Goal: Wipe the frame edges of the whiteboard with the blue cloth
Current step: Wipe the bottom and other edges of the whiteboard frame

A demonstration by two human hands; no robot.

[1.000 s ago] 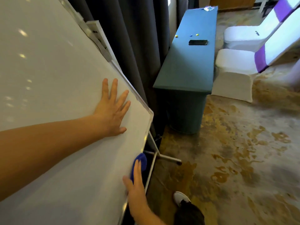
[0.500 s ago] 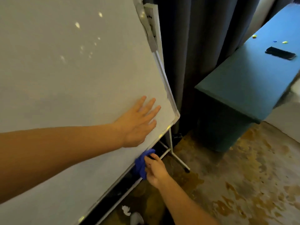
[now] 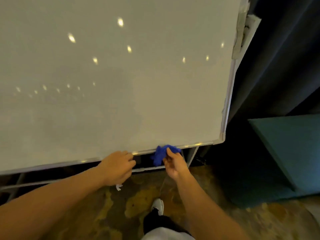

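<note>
1. The right hand (image 3: 174, 164) pinches the blue cloth (image 3: 163, 154) between thumb and curled fingers. The cloth is bunched and pressed against the bottom frame edge (image 3: 195, 144) of the whiteboard (image 3: 121, 75), near the lower right corner (image 3: 222, 138).
2. The left hand (image 3: 117, 166) curls over the same bottom edge, just beside the cloth. Its fingers are closed around the frame lip; whether they hold anything else cannot be told.
3. Risk: the cloth is held by a small pinch, with a loose tail hanging below the frame. Friction along the edge could likely pull it free, dropping it onto the patterned floor (image 3: 138, 196).
4. Risk: the bunched cloth contacts only a short stretch of the frame. Sections between strokes may be skipped, notably under the left hand.
5. Risk: the board stands on a light stand leg (image 3: 193, 155). Sideways pressure could shift or tilt it if the left hand loosens.
6. Risk: the tape-like strip (image 3: 239, 32) on the right frame edge looks peeling. The cloth may snag there.
7. Risk: a white scrap (image 3: 119, 187) lies on the floor near the shoe (image 3: 158, 206); a slip hazard, probably minor.
</note>
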